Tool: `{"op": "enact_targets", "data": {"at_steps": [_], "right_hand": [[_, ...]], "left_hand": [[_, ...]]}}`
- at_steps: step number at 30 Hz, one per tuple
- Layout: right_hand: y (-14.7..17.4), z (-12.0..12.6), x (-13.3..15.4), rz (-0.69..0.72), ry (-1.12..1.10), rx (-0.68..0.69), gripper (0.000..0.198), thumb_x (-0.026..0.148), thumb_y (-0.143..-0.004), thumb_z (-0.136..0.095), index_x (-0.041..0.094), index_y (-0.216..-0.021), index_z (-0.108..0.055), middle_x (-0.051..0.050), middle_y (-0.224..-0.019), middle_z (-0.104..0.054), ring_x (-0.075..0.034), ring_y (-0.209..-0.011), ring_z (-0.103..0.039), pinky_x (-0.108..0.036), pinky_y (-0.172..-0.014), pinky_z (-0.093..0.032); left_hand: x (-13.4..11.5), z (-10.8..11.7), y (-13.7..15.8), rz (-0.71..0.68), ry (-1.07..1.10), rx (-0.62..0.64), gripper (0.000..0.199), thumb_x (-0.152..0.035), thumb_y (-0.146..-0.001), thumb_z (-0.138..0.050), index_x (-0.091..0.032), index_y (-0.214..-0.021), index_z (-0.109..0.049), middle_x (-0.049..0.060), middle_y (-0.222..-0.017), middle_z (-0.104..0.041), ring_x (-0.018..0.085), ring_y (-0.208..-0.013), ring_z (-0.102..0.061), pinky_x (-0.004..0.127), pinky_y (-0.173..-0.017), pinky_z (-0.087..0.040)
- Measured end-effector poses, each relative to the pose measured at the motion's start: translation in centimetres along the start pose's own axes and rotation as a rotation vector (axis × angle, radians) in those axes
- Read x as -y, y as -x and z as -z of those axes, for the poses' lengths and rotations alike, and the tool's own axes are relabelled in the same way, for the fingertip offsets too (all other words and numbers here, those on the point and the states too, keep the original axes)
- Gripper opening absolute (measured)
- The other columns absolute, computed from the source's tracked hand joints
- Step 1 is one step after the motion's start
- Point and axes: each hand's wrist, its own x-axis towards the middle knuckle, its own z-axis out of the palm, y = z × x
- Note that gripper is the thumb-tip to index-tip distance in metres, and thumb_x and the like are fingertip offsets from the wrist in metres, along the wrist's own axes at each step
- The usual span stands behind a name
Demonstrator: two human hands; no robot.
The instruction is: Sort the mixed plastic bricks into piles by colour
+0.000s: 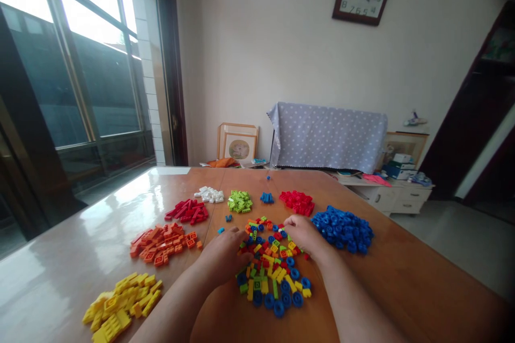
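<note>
Head view: the mixed brick pile (274,265) lies between my left hand (230,255) and my right hand (302,233).
The left bends at its left edge, the right curls at its far right side; its long axis runs away from me. Whether they grip anything, I cannot tell.

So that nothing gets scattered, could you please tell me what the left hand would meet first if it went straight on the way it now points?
Most likely the mixed-colour pile: the left hand points towards it from its left side, though whether they already touch is hard to tell.
</note>
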Motion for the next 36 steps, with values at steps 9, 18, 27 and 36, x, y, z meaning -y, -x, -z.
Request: {"op": "enact_targets", "data": {"at_steps": [9, 18, 27, 36], "right_hand": [[-0.1, -0.8, 0.1, 0.051, -0.114, 0.020, 0.025, 0.028, -0.079, -0.053, 0.020, -0.091, -0.073, 0.000, -0.080, -0.074, -0.015, -0.072, -0.064, -0.022, -0.059, -0.039], [0.9, -0.4, 1.3, 0.112, -0.032, 0.078, 0.023, 0.025, -0.076, -0.057, 0.018, -0.088, -0.075, -0.001, -0.071, -0.070, -0.015, -0.067, -0.059, -0.022, -0.056, -0.035], [3.5, -1.5, 4.4, 0.283, -0.055, 0.190, 0.018, 0.025, -0.079, -0.057, 0.021, -0.087, -0.073, 0.003, -0.069, -0.065, -0.012, -0.064, -0.054, -0.022, -0.056, -0.032], [4.2, -1.8, 5.4, 0.314, 0.009, 0.220, 0.018, 0.021, -0.077, -0.059, 0.023, -0.088, -0.073, 0.004, -0.068, -0.063, -0.012, -0.063, -0.053, -0.023, -0.056, -0.028]], "left_hand": [[0.5, -0.5, -0.5, -0.011, 0.006, -0.008, 0.016, -0.028, -0.084, -0.057, -0.024, -0.095, -0.068, 0.007, -0.102, -0.069, 0.022, -0.091, -0.065, 0.027, -0.073, -0.045], [0.7, -0.5, -0.7, -0.024, 0.000, -0.039, 0.021, -0.018, -0.088, -0.046, -0.021, -0.091, -0.067, 0.008, -0.094, -0.072, 0.020, -0.080, -0.065, 0.027, -0.065, -0.041], [0.8, -0.9, -0.6, -0.097, 0.032, -0.067, 0.024, -0.018, -0.080, -0.055, -0.023, -0.099, -0.069, 0.007, -0.102, -0.067, 0.022, -0.091, -0.064, 0.028, -0.077, -0.046], [0.7, -0.9, -0.8, -0.050, -0.022, -0.068, 0.017, -0.013, -0.076, -0.054, -0.021, -0.085, -0.066, 0.007, -0.095, -0.064, 0.021, -0.088, -0.062, 0.027, -0.073, -0.041]]}}
